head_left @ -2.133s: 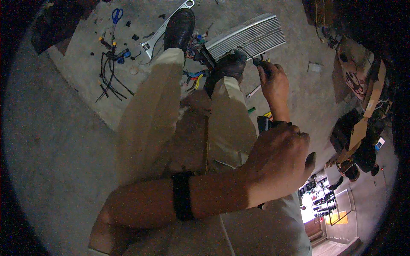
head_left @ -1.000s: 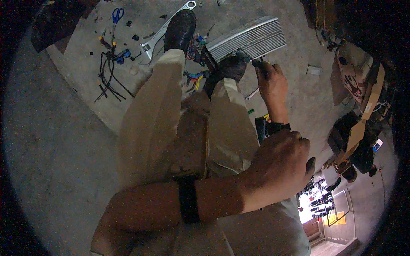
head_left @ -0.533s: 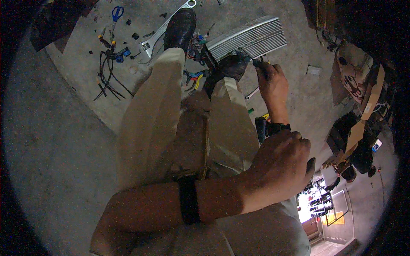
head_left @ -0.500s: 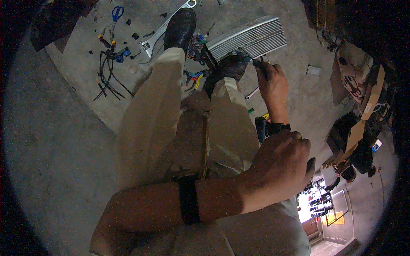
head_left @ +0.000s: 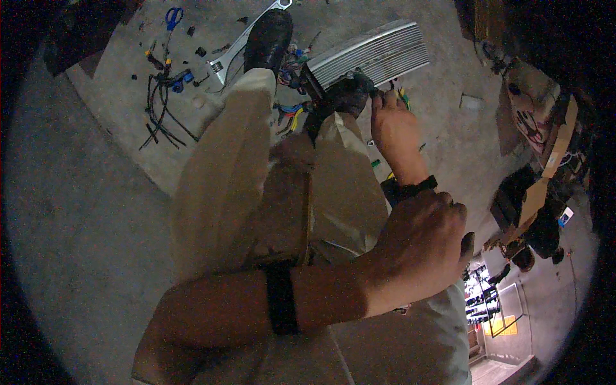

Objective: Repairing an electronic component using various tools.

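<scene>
Head view: rough grey concrete floor (head_left: 77,212), strewn with black cables (head_left: 160,102), blue-handled scissors (head_left: 172,16) and a steel adjustable wrench (head_left: 240,45). Ribbed grey metal panel (head_left: 372,59) lies beyond the black shoes; right hand (head_left: 393,125) pinches a small dark tool at its edge. Left hand (head_left: 420,247) curled shut above the thigh, contents indiscernible.

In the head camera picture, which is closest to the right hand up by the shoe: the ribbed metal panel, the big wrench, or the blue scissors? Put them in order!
Starting from the right hand:
1. Ribbed metal panel, just above the fingertips, nearest.
2. Big wrench, farther left, beyond the black shoe.
3. Blue scissors, farthest, up at the top left of the floor.
</scene>
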Demonstrator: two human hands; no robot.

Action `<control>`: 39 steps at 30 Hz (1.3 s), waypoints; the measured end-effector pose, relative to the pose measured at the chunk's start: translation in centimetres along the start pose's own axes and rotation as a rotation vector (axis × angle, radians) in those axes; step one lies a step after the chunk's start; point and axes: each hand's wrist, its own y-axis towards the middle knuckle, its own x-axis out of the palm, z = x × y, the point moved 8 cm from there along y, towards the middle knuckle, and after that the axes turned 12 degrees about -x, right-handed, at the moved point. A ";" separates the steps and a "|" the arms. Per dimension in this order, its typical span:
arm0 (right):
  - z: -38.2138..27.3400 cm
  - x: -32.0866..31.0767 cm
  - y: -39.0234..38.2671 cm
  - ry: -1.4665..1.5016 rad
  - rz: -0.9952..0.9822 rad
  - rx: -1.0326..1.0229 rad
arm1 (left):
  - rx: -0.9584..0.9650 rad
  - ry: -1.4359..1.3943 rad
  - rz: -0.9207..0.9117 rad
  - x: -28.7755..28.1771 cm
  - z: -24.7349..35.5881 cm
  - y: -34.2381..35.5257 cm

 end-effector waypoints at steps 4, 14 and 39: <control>-0.6 -0.2 0.8 0.002 -0.095 -0.083 | -0.057 -0.041 -0.023 -0.1 -0.4 -0.1; -2.3 -0.4 1.8 -0.142 -0.159 -0.307 | -0.053 -0.131 0.006 -1.0 0.2 0.0; 6.0 1.8 2.0 0.892 0.124 0.703 | -0.004 -0.107 0.080 -1.9 0.6 0.7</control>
